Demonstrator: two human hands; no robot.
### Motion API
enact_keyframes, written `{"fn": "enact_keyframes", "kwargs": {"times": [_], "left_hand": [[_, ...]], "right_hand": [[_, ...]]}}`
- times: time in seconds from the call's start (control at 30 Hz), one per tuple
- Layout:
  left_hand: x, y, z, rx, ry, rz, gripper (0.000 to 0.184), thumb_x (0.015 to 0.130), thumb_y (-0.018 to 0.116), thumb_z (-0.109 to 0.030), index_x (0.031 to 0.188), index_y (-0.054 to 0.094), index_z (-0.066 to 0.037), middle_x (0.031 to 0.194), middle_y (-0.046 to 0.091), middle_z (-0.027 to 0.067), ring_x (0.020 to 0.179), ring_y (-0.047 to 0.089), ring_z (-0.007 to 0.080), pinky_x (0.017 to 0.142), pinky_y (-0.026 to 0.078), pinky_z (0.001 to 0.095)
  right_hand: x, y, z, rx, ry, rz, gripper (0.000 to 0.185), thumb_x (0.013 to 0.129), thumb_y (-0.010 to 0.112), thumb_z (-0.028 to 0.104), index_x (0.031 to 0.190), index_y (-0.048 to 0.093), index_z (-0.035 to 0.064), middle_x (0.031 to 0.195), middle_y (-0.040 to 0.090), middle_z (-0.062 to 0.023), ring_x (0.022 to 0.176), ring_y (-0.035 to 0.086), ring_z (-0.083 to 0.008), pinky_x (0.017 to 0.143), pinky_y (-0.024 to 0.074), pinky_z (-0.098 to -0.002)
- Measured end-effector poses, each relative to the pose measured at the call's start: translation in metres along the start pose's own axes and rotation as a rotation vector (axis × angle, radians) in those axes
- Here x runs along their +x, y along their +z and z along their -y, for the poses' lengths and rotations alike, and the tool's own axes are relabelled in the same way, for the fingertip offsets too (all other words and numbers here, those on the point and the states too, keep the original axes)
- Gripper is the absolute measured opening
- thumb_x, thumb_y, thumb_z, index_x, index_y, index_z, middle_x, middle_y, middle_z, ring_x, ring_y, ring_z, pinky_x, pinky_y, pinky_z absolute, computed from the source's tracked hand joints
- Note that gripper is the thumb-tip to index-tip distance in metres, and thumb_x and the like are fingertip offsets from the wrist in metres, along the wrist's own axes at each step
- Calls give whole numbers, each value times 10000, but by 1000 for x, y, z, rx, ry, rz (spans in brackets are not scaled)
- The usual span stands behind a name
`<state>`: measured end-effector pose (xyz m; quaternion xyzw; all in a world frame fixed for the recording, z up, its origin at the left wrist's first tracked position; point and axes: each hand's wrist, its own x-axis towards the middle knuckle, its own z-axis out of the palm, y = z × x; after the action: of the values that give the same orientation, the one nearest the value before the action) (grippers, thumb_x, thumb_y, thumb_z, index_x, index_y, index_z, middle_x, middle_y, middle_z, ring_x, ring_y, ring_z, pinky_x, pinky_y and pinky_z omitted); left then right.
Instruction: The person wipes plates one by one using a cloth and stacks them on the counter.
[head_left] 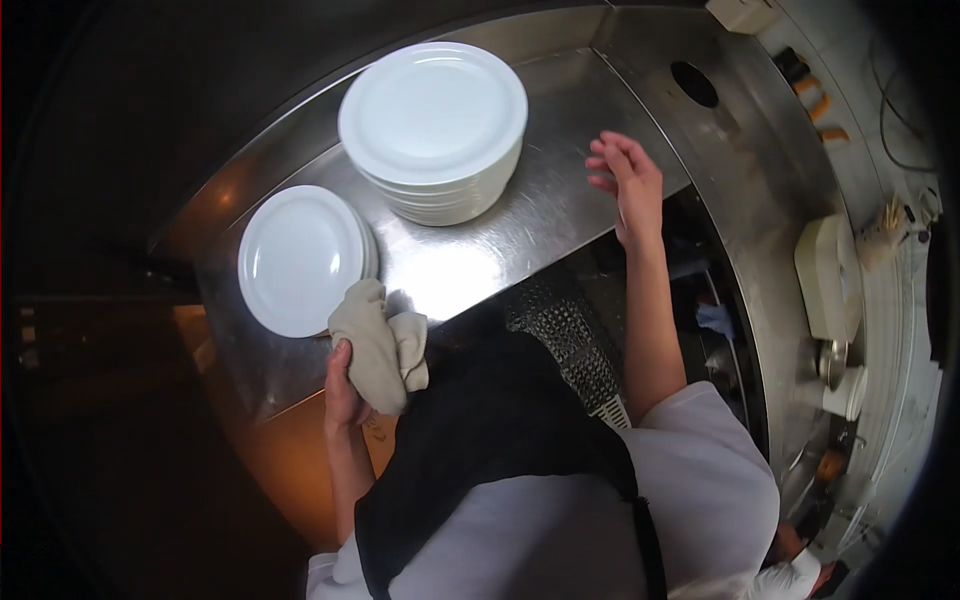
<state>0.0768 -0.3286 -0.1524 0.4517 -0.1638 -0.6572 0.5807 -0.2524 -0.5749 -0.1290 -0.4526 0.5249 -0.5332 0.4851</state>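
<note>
While plate stacks [432, 115] occupy the counter [555, 130], left hand [345, 396] grips cloth [368, 345], right hand [632, 187] unclenched.

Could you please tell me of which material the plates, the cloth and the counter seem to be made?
Plates: probably glazed ceramic, though hard plastic is possible; white, smooth and glossy, with small glints.
Cloth: fabric, perhaps cotton; matt, beige-grey, with soft folds.
Counter: metal, likely stainless steel; grey, satin-like, with fine scratches and a blurred bright reflection.
</note>
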Motion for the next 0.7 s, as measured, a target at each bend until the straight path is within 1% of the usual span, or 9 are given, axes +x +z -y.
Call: {"fn": "enact_keyframes", "kwargs": {"times": [0.07,0.17,0.23,0.27,0.3,0.4,0.43,0.53,0.7], "left_hand": [[-6,6,-6,79,28,-7,595,971,403,-410,1380,363,20,1311,504,163,1177,532,273,1013,422,404],[-16,12,-9,268,73,-33,544,982,416,-362,1373,373,13,1290,511,154,1158,534,252,1001,422,383],[-17,14,-11,485,159,-56,490,991,432,-315,1356,392,9,1256,527,141,1143,530,225,989,421,351],[-19,9,-9,453,156,-84,470,994,431,-303,1347,399,6,1244,532,138,1128,536,220,981,426,347],[-22,2,-2,415,154,-113,450,997,430,-290,1337,406,3,1231,537,135,1114,543,215,973,432,343],[-31,-6,5,282,161,-168,447,998,422,-285,1339,406,5,1206,549,130,1064,568,207,923,463,335],[-35,-8,7,235,159,-180,456,998,418,-289,1344,402,7,1200,553,130,1046,578,206,902,476,333],[-40,-18,11,162,152,-194,439,1000,415,-283,1330,416,6,1188,562,132,1040,581,203,902,477,335],[-41,-28,7,193,172,-147,418,1004,410,-280,1306,425,8,1188,560,138,1045,583,206,906,484,341]], "right_hand": [[37,26,6,-111,-90,84,341,887,642,241,1131,582,11,929,651,-59,763,620,-117,622,492,-244],[92,78,1,-582,-193,132,463,768,757,335,1045,596,0,919,648,-105,819,627,-158,650,489,-275],[120,94,-10,-743,-203,177,483,722,781,364,978,590,2,817,629,-94,706,611,-161,580,479,-279],[128,98,-10,-826,-212,200,494,699,793,379,944,587,3,767,620,-88,650,602,-162,545,473,-281],[130,94,-1,-614,-35,354,414,702,790,354,820,553,35,664,582,-65,504,540,-149,431,426,-283],[135,94,15,-671,94,434,377,707,789,319,763,521,60,599,550,-43,442,490,-126,365,376,-292],[131,95,17,-601,86,398,347,722,778,290,704,508,72,580,535,-35,445,482,-112,371,361,-272],[122,98,24,-667,6,354,336,761,760,296,718,501,86,561,498,-8,429,424,-86,363,311,-249],[122,99,22,-658,85,355,313,779,731,275,648,538,66,523,459,5,401,379,-82,357,274,-267]]}}
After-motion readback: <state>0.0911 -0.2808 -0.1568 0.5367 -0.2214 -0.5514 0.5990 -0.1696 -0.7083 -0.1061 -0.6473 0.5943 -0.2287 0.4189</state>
